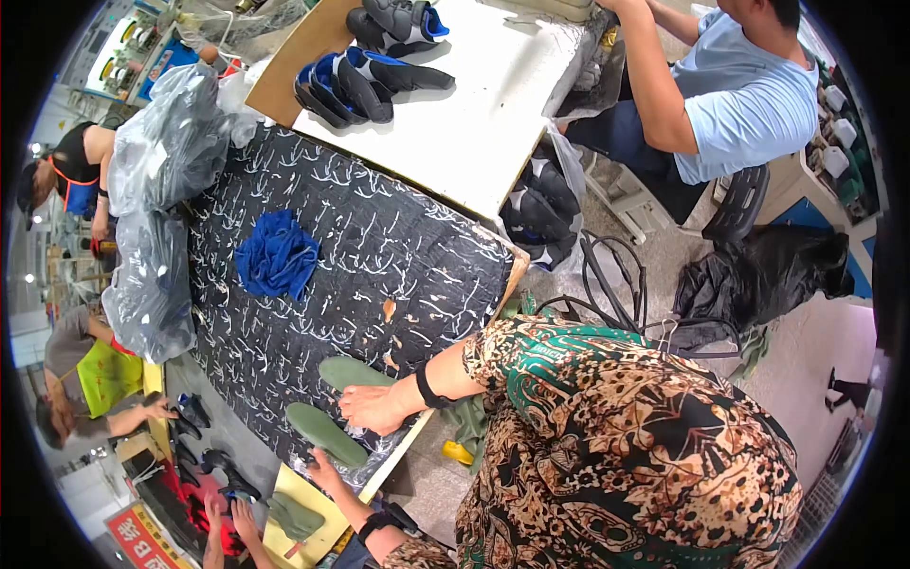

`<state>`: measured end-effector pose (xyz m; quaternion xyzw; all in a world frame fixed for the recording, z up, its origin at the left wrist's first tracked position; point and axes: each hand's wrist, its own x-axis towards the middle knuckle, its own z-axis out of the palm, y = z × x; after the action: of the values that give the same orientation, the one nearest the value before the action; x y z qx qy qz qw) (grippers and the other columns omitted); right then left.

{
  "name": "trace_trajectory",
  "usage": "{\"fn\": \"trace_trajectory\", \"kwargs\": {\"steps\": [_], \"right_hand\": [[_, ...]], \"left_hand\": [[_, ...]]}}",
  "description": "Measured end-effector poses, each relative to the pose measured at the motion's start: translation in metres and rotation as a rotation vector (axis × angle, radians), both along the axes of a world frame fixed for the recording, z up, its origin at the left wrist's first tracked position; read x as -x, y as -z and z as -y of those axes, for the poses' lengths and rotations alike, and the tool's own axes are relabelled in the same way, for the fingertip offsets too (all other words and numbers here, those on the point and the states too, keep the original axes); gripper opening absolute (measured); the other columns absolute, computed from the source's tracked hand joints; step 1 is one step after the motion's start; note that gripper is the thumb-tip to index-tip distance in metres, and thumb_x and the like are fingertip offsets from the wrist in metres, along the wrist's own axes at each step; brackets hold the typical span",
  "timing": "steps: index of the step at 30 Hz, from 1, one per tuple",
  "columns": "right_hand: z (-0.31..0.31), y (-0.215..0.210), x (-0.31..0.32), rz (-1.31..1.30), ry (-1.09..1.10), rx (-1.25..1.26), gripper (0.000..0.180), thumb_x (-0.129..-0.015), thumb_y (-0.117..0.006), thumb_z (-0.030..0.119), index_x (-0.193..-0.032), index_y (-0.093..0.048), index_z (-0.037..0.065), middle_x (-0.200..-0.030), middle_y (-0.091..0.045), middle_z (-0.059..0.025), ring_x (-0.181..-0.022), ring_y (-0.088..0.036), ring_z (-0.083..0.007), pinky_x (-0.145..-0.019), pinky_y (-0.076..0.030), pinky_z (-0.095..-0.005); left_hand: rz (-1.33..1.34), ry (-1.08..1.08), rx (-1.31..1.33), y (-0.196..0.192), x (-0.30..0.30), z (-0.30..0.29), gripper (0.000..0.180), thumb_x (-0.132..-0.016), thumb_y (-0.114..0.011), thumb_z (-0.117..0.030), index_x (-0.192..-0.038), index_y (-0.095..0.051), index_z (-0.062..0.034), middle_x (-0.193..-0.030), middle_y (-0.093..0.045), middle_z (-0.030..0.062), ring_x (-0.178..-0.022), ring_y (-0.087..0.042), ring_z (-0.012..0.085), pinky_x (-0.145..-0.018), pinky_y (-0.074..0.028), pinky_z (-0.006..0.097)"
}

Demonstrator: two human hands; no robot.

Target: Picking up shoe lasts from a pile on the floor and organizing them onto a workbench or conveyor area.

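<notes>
Two green, insole-shaped pieces lie side by side on the near end of the black-covered table. My right hand (373, 409) rests across the near part of the upper green insole (353, 373), partly hiding it. Its fingers lie close together, bent down toward the gap between the two pieces. The lower green insole (324, 433) shows almost whole. Beside its near end is my left hand (327, 471), fingers apart and tips at its edge. Both wrists wear black bands.
A crumpled blue cloth (276, 254) lies farther up the black table (379, 256). Beyond it, a white board (455, 133) carries black-and-blue shoe parts (360, 85). Clear plastic bags (156, 209) line the left edge. Co-workers sit around, one in light blue (749, 104) at upper right.
</notes>
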<state>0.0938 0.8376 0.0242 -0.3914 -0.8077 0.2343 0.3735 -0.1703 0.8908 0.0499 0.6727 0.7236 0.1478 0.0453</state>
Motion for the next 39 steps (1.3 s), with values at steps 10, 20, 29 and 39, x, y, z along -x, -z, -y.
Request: {"fn": "trace_trajectory", "kwargs": {"steps": [10, 20, 29, 39], "right_hand": [[-0.012, -0.008, 0.029, -0.203, 0.001, 0.002, 0.011, -0.058, -0.059, 0.008, -0.067, -0.063, 0.003, -0.075, -0.06, -0.0096, -0.084, -0.056, -0.0269, -0.089, -0.037, -0.038], [-0.013, -0.008, 0.012, -0.355, 0.09, 0.055, 0.014, -0.063, -0.056, 0.004, -0.077, -0.057, 0.004, -0.079, -0.052, -0.0103, -0.082, -0.05, -0.0298, -0.084, -0.036, -0.0396], [-0.037, 0.005, 0.006, -0.75, -0.05, 0.541, 0.026, -0.091, -0.042, 0.023, -0.101, -0.05, 0.0, -0.096, -0.052, -0.0178, -0.094, -0.051, -0.0336, -0.088, -0.037, -0.0419], [-0.01, -0.018, -0.019, -0.432, -0.014, 0.673, 0.048, -0.091, -0.038, 0.039, -0.119, -0.045, 0.0, -0.119, -0.047, -0.0188, -0.111, -0.045, -0.0342, -0.094, -0.033, -0.0449]], "left_hand": [[0.602, -0.449, 0.552, -0.018, -0.012, 0.014, 0.053, -0.076, -0.071, -0.04, -0.099, -0.06, 0.0062, -0.09, -0.063, 0.0101, -0.076, -0.059, 0.0163, -0.065, -0.047, 0.029], [-0.065, 0.172, 0.268, -0.016, -0.106, 0.008, 0.049, -0.076, -0.063, -0.023, -0.113, -0.049, 0.0066, -0.098, -0.06, 0.0281, -0.095, -0.057, 0.043, -0.081, -0.044, 0.045], [0.483, 0.129, 0.143, -0.015, -0.136, 0.062, 0.044, -0.088, -0.053, -0.024, -0.122, -0.047, 0.0029, -0.118, -0.053, 0.024, -0.104, -0.052, 0.0365, -0.095, -0.037, 0.04], [0.02, -0.195, 0.107, 0.042, -0.105, 0.031, 0.08, -0.069, -0.071, -0.042, -0.116, -0.04, 0.0166, -0.115, -0.046, 0.03, -0.104, -0.052, 0.0398, -0.087, -0.043, 0.044]]}}
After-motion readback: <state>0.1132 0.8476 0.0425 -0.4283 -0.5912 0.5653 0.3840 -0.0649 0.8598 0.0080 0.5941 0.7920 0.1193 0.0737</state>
